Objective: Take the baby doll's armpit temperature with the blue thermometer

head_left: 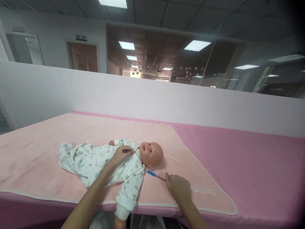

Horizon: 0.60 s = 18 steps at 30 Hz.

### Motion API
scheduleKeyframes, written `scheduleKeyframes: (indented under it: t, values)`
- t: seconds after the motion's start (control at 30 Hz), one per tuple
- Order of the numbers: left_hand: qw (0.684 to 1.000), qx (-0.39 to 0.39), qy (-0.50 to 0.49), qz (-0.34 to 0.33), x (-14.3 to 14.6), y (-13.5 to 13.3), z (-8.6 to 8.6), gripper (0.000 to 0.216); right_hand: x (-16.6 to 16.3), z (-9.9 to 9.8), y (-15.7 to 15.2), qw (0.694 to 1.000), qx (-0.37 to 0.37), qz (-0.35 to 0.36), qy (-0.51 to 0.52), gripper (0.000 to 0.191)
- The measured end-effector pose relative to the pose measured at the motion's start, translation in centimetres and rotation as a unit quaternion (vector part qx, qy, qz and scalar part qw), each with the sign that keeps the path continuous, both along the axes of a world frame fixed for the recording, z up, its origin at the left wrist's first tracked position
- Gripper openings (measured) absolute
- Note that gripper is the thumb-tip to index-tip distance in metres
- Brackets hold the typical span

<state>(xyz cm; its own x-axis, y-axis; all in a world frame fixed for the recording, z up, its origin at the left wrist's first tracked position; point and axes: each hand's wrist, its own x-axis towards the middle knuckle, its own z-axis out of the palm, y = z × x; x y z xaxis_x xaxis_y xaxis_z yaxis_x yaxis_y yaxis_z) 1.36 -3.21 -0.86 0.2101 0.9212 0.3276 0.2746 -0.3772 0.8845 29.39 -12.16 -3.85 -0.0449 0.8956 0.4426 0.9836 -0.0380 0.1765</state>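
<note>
A baby doll (152,154) lies on its back, its bald head to the right, dressed in a white printed outfit (105,159). My left hand (122,155) rests on the doll's upper chest, fingers pinched at the collar just below the chin. My right hand (178,188) is closed around a thin pen-like stick with a blue end (152,173). The blue end points left, beside the doll's head and shoulder, apart from both as far as I can tell. One doll arm stretches towards me over the table edge.
Under the doll is a peach blanket (186,159) with a pale border, spread on a pink-covered table (262,165). Behind the table runs a low white partition (154,98). Beyond it are a glass window (162,57) and a door (83,58).
</note>
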Motion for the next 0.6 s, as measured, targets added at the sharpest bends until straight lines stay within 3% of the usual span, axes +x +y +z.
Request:
scheduleKeyframes:
  t: [0.1, 0.2, 0.33, 0.43, 0.6]
  values:
    - [0.999, 0.029, 0.044, -0.006, 0.1, -0.6, 0.4, 0.018, -0.5, 0.9, -0.3, 0.999, 0.016, -0.043, 0.017, 0.038]
    - [0.994, 0.067, 0.090, -0.011, 0.0, -1.3, 0.5, 0.019, -2.9, 1.5, -0.1, 0.995, 0.064, -0.054, 0.060, 0.036]
    - [0.987, 0.091, 0.128, -0.026, -0.1, -1.6, 0.4, 0.022, -9.1, 1.5, 1.5, 0.977, 0.140, 0.052, 0.153, 0.034]
    - [0.985, 0.100, 0.141, -0.015, -0.1, -1.6, 0.2, 0.023, -13.2, 1.6, 3.0, 0.960, 0.139, 0.128, 0.205, 0.027]
    - [0.979, 0.112, 0.164, 0.033, 0.0, -1.7, -0.3, 0.028, -15.7, 1.3, 4.4, 0.950, 0.091, 0.133, 0.266, 0.024]
